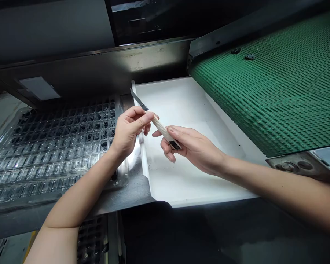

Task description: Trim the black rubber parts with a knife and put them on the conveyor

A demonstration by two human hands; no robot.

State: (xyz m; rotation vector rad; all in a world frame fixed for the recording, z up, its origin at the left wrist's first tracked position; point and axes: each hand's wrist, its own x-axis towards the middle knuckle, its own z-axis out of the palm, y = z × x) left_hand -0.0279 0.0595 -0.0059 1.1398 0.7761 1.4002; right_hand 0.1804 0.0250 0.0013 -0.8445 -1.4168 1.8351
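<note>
Both my hands hold one utility knife [161,128] with a pale ribbed handle and a black end. Its dark blade sticks out toward the upper left. My left hand [130,128] pinches the handle close to the blade, between thumb and fingers. Near the black end, my right hand [191,145] grips the handle with the thumb on top. The knife is tilted above a white tray [178,99] that has small dark specks on it.
On the left lies a clear plastic tray [57,146] of many pockets, some with dark parts. A green conveyor belt [277,80] slopes down on the right, with two small black parts [249,57] on it. A metal wall [99,68] stands behind.
</note>
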